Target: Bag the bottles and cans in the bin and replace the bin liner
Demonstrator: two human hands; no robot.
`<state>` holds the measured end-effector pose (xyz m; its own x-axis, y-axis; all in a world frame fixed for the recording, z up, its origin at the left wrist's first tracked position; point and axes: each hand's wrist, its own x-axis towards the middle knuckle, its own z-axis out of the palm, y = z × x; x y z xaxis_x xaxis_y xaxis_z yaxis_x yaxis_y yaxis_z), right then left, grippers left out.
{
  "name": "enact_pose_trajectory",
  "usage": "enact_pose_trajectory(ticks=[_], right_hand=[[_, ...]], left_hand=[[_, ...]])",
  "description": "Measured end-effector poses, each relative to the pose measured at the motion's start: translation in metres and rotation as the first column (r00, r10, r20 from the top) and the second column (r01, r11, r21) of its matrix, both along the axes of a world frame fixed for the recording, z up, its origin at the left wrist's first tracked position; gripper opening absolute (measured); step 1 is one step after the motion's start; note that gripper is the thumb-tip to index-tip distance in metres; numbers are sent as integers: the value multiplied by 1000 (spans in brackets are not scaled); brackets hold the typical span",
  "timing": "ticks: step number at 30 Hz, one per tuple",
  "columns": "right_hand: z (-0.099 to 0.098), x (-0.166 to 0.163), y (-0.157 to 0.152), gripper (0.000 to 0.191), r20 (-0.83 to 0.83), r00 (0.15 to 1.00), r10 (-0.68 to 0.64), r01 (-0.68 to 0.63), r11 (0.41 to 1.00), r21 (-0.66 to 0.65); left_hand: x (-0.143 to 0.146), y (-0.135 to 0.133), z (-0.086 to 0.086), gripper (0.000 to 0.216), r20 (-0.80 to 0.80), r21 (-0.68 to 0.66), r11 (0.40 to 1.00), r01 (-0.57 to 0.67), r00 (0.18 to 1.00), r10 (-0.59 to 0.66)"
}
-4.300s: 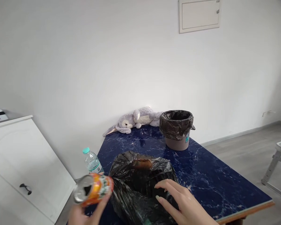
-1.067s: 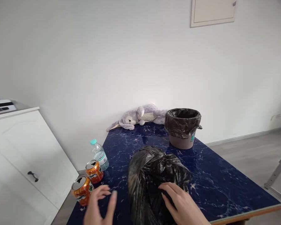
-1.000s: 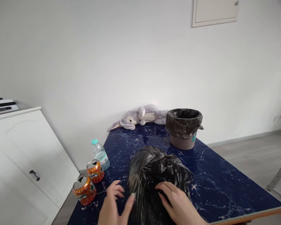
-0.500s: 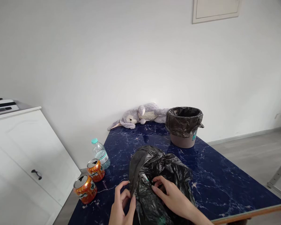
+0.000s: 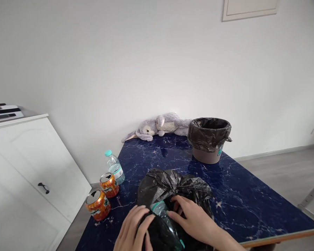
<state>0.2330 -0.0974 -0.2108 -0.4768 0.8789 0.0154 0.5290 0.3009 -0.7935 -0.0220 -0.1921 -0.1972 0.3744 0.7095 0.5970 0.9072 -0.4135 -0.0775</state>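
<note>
In the head view, a clear bottle (image 5: 169, 225) lies slanted in the mouth of a black bag (image 5: 170, 183). The right hand (image 5: 193, 219) reaches into the bag's opening, fingers half curled, thumb at the bottle (gripped or not, I cannot tell). The left hand (image 5: 129, 232) bends its fingers over the bag's near left side, their hold unclear. On the blue surface (image 5: 240, 202), two orange cans (image 5: 98, 205) and a teal-capped bottle (image 5: 115, 169) stand left of the bag; beyond it are a plush rabbit (image 5: 159, 127) and, rightward, a lined bin (image 5: 207, 155). A white cabinet (image 5: 28, 167) stands farther left of the bag.
</note>
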Motion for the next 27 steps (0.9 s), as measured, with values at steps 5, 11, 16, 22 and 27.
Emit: enact_pose_trajectory(ticks=[5, 11, 16, 22, 27], right_hand=[[6, 5, -19, 38, 35, 999, -35, 33, 998, 61], [26, 13, -37, 52, 195, 977, 83, -57, 990, -132], [30, 10, -42, 67, 365, 921, 138, -88, 985, -150], [25, 39, -44, 48, 298, 942, -155, 62, 952, 299], [65, 58, -52, 31, 33, 963, -266, 156, 657, 738]], left_hand=[[28, 16, 12, 20, -20, -78, 992, 99, 995, -100], [23, 13, -12, 14, 23, -202, 974, 107, 994, -105], [31, 16, -25, 13, 72, -293, 951, 104, 994, -87], [44, 33, -31, 23, 95, -148, 986, 76, 994, -62], [71, 41, 0, 54, 230, -8, 997, 78, 970, -74]])
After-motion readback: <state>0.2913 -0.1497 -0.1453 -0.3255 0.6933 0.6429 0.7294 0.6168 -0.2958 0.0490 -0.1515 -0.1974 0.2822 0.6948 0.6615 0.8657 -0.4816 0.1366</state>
